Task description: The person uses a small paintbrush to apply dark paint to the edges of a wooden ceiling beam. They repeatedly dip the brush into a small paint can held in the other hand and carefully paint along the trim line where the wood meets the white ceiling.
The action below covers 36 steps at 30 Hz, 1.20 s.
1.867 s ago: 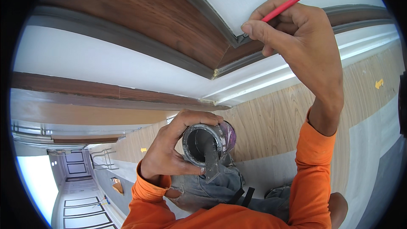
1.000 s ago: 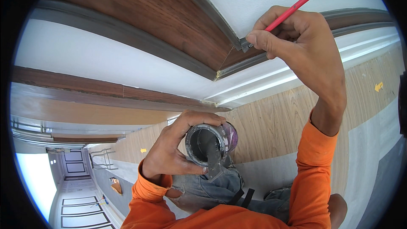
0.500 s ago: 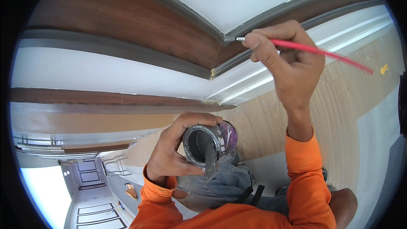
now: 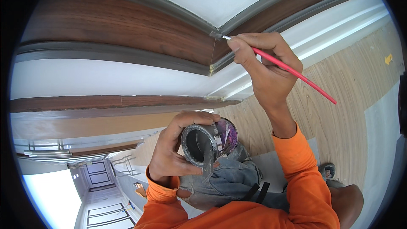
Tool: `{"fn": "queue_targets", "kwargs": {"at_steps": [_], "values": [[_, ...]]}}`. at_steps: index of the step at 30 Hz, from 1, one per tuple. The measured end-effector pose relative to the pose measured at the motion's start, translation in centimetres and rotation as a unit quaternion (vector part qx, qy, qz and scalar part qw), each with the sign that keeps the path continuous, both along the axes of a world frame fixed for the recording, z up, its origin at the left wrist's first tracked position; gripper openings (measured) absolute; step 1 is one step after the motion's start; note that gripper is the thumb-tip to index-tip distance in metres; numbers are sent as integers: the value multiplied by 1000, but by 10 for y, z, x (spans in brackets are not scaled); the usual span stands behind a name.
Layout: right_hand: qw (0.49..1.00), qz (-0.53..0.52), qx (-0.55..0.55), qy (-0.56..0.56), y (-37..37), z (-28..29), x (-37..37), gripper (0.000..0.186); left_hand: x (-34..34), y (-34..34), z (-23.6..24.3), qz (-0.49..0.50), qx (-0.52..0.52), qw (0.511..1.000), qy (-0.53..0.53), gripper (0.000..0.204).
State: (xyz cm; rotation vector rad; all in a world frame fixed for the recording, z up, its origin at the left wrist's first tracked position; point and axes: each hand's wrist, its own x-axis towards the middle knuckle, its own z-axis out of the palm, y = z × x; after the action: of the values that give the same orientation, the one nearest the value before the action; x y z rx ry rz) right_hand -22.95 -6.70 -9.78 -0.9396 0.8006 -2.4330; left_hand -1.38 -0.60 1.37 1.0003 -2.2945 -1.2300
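My right hand (image 4: 273,65) pinches a thin paintbrush (image 4: 295,73) with a red handle near its metal collar. The brush's bristles touch the dark grey trim (image 4: 186,20) at the inner corner, where two brown wood-look panels (image 4: 140,29) meet. My left hand (image 4: 176,144) wraps round a small paint can (image 4: 199,144), tilted so its round mouth shows dark grey paint inside. A flat grey-coated strip (image 4: 207,161) lies across the can's rim. On the can's side is a purple label (image 4: 229,135).
Below the panels runs a white wall band (image 4: 106,76) and a lower brown ledge (image 4: 85,103). Wood-look flooring (image 4: 335,80) spreads right, with a yellow arrow sticker (image 4: 388,59) and pale sheeting (image 4: 381,114). My bent knees in torn jeans (image 4: 224,182) are under the can.
The brush tip has moved slightly left along the corner trim, and its handle has swung to point more downward. The can stays in my left hand, almost unmoved.
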Motion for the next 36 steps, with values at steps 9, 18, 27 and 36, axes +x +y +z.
{"fn": "queue_targets", "kwargs": {"at_steps": [9, 18, 27, 36], "values": [[1000, -14, 12, -16, 6, 8, 0, 12, 3, -1, 2, -12, -6, 1000, -7, 90], [999, -21, 30, -12, 9, 7, 3, 11, 2, 4, 4, 12, 2, 1000, 5, 86], [997, -8, 65, -34, 15, 10, 3, 9, 12, 6, 3, -6, -13, 1000, 3, 89], [995, 10, 101, 3, 17, 6, 1, 8, 14, 4, 11, -16, -2, 999, -31, 91]]}}
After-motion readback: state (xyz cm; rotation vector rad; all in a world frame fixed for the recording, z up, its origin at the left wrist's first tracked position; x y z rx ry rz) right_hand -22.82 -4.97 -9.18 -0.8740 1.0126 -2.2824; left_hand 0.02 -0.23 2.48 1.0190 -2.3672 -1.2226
